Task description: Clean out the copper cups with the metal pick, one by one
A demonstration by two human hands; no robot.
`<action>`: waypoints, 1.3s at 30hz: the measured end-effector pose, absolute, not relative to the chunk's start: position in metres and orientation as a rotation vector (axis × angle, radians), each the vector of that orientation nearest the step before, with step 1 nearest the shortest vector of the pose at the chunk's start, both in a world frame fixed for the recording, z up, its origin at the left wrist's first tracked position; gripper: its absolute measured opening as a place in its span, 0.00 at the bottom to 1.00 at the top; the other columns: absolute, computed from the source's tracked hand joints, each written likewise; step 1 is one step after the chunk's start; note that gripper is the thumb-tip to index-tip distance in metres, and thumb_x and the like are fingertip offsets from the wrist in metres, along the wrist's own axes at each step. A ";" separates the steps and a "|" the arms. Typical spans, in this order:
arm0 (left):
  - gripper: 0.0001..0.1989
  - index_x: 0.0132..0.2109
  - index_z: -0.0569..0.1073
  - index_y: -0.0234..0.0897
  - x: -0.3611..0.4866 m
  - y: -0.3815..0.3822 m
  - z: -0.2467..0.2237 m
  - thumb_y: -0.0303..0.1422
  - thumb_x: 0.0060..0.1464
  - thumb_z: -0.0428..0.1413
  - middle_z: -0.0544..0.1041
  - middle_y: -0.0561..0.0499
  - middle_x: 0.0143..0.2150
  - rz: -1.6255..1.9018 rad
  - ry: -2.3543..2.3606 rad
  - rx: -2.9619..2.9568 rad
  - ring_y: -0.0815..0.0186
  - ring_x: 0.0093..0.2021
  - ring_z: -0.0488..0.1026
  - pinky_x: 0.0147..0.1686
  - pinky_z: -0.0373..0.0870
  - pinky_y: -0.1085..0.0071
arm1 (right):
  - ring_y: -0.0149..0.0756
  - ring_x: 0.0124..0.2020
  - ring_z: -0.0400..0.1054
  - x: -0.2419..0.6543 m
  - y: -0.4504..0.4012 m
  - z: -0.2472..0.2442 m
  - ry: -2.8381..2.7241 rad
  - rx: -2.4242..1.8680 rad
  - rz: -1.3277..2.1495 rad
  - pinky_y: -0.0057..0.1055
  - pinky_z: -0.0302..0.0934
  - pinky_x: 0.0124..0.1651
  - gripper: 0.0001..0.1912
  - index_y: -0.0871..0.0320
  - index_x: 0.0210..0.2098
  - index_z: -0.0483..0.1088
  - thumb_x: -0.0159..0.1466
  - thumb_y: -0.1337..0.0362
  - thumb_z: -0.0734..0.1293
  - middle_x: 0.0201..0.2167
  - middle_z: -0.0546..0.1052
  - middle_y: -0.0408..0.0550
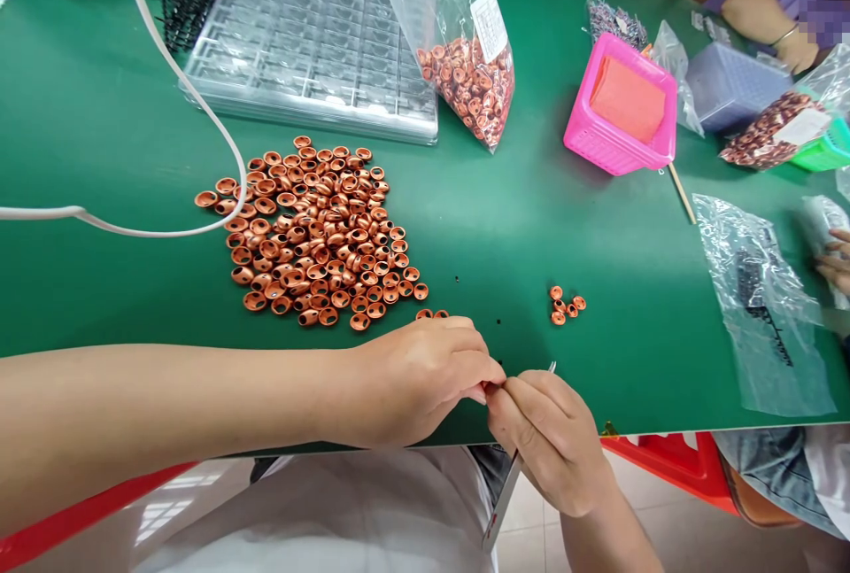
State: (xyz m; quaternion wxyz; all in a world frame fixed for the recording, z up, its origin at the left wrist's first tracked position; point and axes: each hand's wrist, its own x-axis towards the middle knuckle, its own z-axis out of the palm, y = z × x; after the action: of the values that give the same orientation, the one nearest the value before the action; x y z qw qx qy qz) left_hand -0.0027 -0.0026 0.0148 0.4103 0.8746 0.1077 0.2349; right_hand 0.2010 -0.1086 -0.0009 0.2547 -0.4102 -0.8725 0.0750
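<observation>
My left hand (425,374) is closed at the table's front edge, its fingertips pinched against those of my right hand. Whatever lies between the fingertips is too small and hidden to name. My right hand (548,431) is wrapped round a thin metal tool (503,502), whose tip pokes out above the fingers. A large pile of copper-coloured cup-like pieces (325,232) lies on the green table (491,228), beyond my left forearm. A small group of similar pieces (559,305) sits beyond my right hand.
Stacked clear trays (312,42) and a bag of copper pieces (471,86) stand at the back. A white cable (179,77) loops over the pile's left side. To the right are a pink basket (621,148), a plastic bag (763,307) with black parts, and other people's hands.
</observation>
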 end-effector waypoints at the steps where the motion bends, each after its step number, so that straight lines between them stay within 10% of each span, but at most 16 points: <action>1: 0.11 0.43 0.73 0.29 -0.003 -0.002 0.015 0.24 0.64 0.46 0.74 0.45 0.33 0.596 0.271 2.201 0.65 0.34 0.68 0.35 0.66 0.69 | 0.35 0.35 0.65 0.201 -0.109 -0.002 -2.360 -1.129 0.224 0.34 0.63 0.33 0.18 0.64 0.54 0.67 0.64 0.73 0.62 0.38 0.74 0.52; 39: 0.10 0.44 0.73 0.31 -0.003 -0.001 0.010 0.24 0.63 0.48 0.75 0.47 0.33 0.594 0.321 2.109 0.65 0.34 0.69 0.37 0.67 0.70 | 0.35 0.33 0.62 0.195 -0.101 0.003 -2.352 -1.164 0.277 0.34 0.61 0.33 0.18 0.64 0.54 0.65 0.64 0.73 0.63 0.35 0.74 0.52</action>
State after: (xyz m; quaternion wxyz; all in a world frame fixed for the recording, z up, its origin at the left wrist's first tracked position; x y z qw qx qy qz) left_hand -0.0025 -0.0012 0.0097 0.4474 0.8518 0.1296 0.2399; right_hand 0.1945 -0.1009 0.0028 0.2485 -0.4272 -0.8633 0.1018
